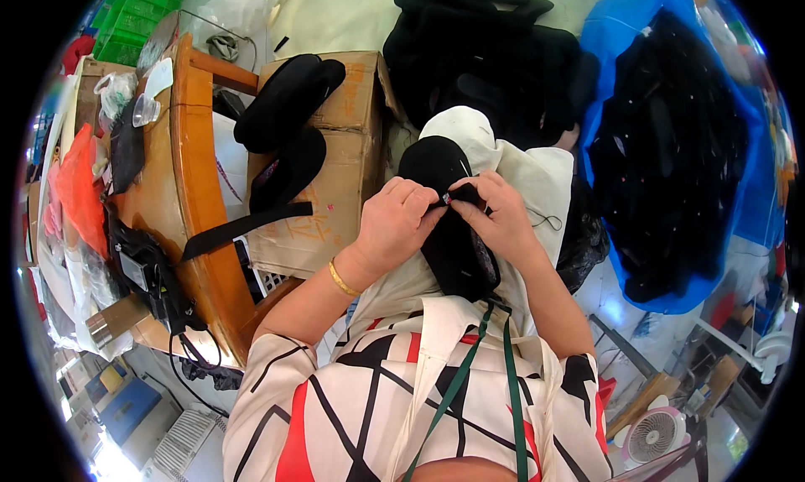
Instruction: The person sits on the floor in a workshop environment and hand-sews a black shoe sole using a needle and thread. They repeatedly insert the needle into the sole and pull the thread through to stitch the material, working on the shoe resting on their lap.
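A black cloth shoe (457,260) lies lengthwise over my lap, on a pale apron-like cloth (541,176). My left hand (392,220) is closed on the shoe's upper from the left, thumb and fingers pinched together. From the right, my right hand (501,217) pinches the same spot, so the fingertips nearly meet over a bit of black fabric. A small pale, patterned bit shows between them; what it is I cannot make out. A short white thread-like line (464,168) shows on the shoe beyond my fingers. Near my right wrist hangs a thin dark thread loop (549,223).
To the left, two black shoes (289,100) and a black strip (243,229) rest on a cardboard box (348,167), beside a wooden table (194,138). Ahead is a black fabric heap (482,50). On the right, a blue bag (604,58) holds many black pieces.
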